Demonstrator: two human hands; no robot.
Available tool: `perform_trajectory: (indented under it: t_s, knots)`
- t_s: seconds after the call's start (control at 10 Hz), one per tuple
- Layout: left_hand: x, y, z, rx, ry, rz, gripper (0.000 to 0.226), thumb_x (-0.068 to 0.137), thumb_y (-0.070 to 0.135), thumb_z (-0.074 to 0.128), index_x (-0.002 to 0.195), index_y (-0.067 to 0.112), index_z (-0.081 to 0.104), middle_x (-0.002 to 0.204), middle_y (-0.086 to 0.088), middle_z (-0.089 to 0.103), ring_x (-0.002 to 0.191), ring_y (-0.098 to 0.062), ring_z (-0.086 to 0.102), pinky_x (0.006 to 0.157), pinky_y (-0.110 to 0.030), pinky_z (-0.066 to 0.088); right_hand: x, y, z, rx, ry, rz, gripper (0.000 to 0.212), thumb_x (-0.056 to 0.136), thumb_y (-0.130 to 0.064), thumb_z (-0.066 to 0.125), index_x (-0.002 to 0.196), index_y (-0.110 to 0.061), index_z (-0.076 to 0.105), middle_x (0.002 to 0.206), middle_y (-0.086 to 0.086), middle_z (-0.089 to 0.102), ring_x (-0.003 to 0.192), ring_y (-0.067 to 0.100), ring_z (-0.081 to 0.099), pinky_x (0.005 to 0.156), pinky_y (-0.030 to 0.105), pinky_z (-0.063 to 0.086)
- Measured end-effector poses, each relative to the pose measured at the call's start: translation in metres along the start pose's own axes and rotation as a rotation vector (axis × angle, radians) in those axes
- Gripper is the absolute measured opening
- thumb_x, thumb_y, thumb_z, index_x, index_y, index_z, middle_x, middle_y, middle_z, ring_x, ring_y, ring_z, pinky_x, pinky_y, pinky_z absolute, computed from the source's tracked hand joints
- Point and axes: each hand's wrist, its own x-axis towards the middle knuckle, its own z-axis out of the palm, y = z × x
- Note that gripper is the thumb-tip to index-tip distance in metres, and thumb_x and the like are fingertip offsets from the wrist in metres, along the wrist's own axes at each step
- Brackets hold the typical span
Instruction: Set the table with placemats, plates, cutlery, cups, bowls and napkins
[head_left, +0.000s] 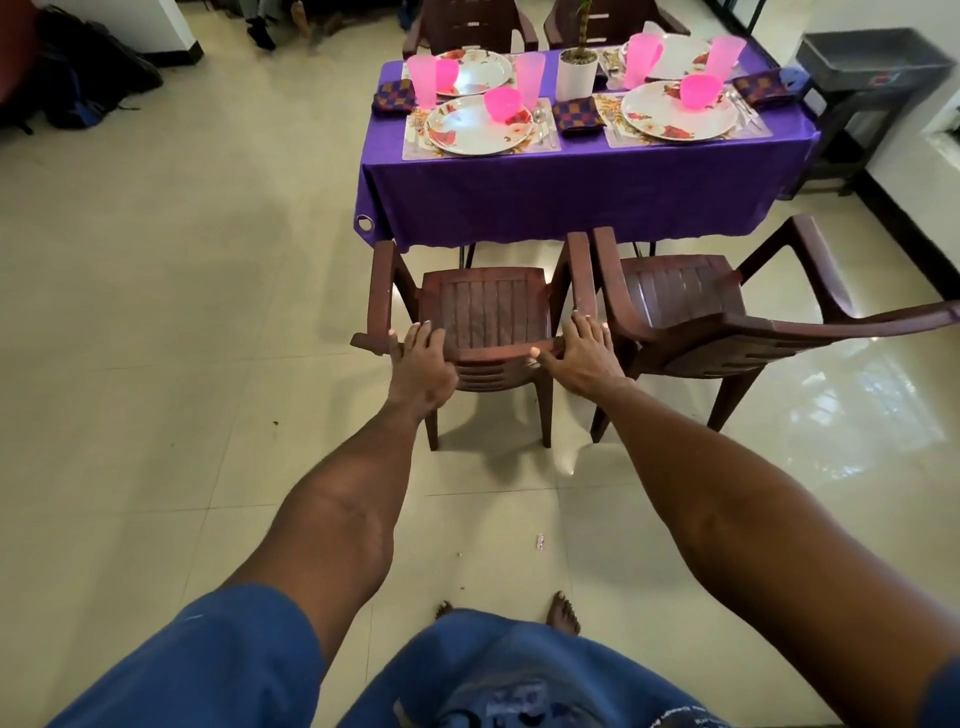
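Both hands are on the top rail of a brown plastic armchair (485, 312) that faces the surface. The left hand (423, 364) has its fingers curled over the left end of the rail in a closed grip; the right hand (584, 353) lies on the right end with fingers spread along the armrest post and thumb pressed to the rail, a looser, flatter grip. A second brown armchair (727, 317) stands just to the right, turned at an angle, its armrest close beside the first chair's.

Beyond the chairs, the surface wears a purple tablecloth (571, 192) with a metal eyelet at its near-left corner. Four places are laid. On the near-left placemat (415, 140) sits a floral plate (467, 130) holding a pink bowl (503, 104), with cutlery (543, 127) to its right and a checked blue-and-orange napkin (577, 117) just beyond. A tall pink cup (422, 80) stands behind that plate. The near-right floral plate (675, 117) carries another pink bowl (700, 91). A white pot with a green plant (577, 75) stands mid-surface.

A grey bin (872, 57) rests on a dark stand at the right. Dark bags (88, 78) lie on the floor at the far left. White print on the person's blue shirt (519, 701) is too blurred to read. A small scrap of wrapper (540, 542) lies on the pale tiled floor.
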Motion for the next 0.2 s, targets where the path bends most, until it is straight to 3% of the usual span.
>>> perform_trajectory:
  t_s: [0.1, 0.2]
  knots:
    - [-0.018, 0.028, 0.015, -0.014, 0.197, 0.127, 0.044, 0.082, 0.023, 0.047, 0.123, 0.008, 0.052, 0.132, -0.015, 0.051, 0.128, -0.031, 0.04, 0.114, -0.048, 0.024, -0.026, 0.009, 0.007, 0.092, 0.178, 0.001, 0.067, 0.094, -0.052, 0.049, 0.146, -0.013, 0.031, 0.159, 0.012, 0.019, 0.148, 0.032, 0.011, 0.121, 0.05, 0.014]
    - [-0.03, 0.061, 0.042, -0.044, 0.27, 0.182, 0.036, 0.081, 0.023, 0.048, 0.114, 0.01, 0.054, 0.116, -0.013, 0.055, 0.111, -0.031, 0.047, 0.099, -0.045, 0.035, -0.045, 0.023, 0.016, 0.077, 0.275, 0.018, 0.06, 0.095, -0.041, 0.05, 0.142, -0.008, 0.037, 0.15, 0.017, 0.034, 0.139, 0.035, 0.03, 0.116, 0.047, 0.028]
